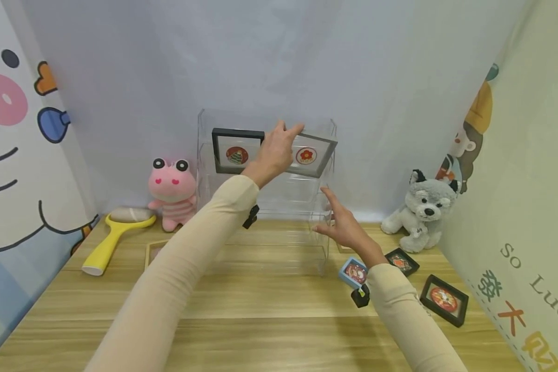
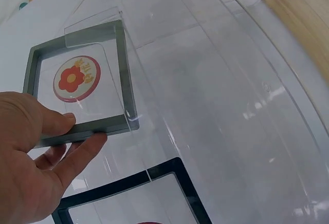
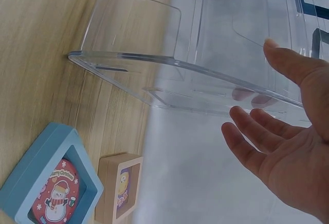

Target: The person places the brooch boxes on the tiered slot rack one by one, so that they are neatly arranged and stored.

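My left hand (image 1: 275,151) pinches the edge of a grey frame (image 2: 77,80) that holds a round red-flower badge. That frame sits tilted at the top right of a clear acrylic tiered stand (image 3: 175,62). To its left on the top tier stands a black frame (image 1: 237,154) with a Christmas-tree badge. Beside the stand's right side is my right hand (image 1: 345,223), thumb and fingers spread, nothing held. The right wrist view shows its fingertips close to the clear side panel.
Right of the stand lie a blue frame (image 1: 353,272) with a snowman badge, two black frames (image 1: 444,299) and a tan frame (image 3: 118,188). A grey plush dog (image 1: 423,209) sits behind them. On the left are a pink plush toy (image 1: 172,191) and a yellow lint roller (image 1: 111,237).
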The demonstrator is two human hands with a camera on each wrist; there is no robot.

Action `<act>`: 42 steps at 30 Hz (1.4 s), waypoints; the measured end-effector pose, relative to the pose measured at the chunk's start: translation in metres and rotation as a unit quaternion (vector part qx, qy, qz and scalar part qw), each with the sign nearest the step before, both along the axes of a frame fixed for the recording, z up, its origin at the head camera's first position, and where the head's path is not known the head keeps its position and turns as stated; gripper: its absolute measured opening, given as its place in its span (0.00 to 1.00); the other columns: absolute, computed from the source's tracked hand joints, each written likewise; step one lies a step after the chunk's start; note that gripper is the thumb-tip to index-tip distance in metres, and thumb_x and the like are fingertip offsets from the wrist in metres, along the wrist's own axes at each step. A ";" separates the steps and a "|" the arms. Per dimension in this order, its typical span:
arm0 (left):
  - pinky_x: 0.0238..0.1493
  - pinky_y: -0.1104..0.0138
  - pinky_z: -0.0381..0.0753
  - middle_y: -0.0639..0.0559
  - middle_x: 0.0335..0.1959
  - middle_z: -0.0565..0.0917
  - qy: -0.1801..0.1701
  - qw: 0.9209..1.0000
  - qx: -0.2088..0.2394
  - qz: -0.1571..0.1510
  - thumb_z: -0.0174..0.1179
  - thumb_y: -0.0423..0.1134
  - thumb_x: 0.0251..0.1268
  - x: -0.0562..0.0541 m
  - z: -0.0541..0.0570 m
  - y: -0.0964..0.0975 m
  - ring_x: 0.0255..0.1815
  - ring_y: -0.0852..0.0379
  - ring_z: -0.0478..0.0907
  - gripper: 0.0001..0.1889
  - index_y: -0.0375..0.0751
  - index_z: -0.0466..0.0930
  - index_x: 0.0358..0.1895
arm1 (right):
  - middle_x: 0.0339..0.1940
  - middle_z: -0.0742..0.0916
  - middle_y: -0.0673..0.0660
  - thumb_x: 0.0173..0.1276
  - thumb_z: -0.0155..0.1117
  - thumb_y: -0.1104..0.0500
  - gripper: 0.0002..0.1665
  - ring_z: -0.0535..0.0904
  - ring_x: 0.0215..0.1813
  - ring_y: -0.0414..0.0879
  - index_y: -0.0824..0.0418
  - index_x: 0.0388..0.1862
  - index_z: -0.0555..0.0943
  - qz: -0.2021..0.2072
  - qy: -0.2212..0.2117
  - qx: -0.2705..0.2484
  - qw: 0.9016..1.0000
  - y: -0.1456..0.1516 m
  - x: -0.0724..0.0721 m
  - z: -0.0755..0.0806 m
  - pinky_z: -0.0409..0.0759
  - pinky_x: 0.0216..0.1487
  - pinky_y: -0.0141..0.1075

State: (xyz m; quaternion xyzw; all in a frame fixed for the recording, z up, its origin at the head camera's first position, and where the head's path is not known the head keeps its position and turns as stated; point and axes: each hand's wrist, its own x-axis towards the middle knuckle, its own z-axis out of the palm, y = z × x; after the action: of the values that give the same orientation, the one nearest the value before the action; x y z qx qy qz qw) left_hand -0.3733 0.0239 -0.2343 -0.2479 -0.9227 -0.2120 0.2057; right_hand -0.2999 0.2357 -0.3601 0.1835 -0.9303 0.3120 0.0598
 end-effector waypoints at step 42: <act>0.46 0.57 0.81 0.39 0.64 0.68 0.103 0.994 0.031 -0.020 0.65 0.35 0.65 0.032 0.014 -0.012 0.62 0.43 0.68 0.30 0.48 0.70 0.70 | 0.65 0.76 0.75 0.64 0.72 0.56 0.57 0.79 0.56 0.71 0.50 0.82 0.45 -0.008 -0.011 -0.001 1.000 -0.001 0.001 0.000 0.79 0.56 0.62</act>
State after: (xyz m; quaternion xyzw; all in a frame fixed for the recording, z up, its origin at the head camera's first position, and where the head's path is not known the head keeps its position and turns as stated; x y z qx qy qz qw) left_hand -0.3412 0.0124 -0.2200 -0.2802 -0.8844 -0.2180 0.3028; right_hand -0.2987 0.2348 -0.3597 0.1726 -0.9319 0.3148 0.0524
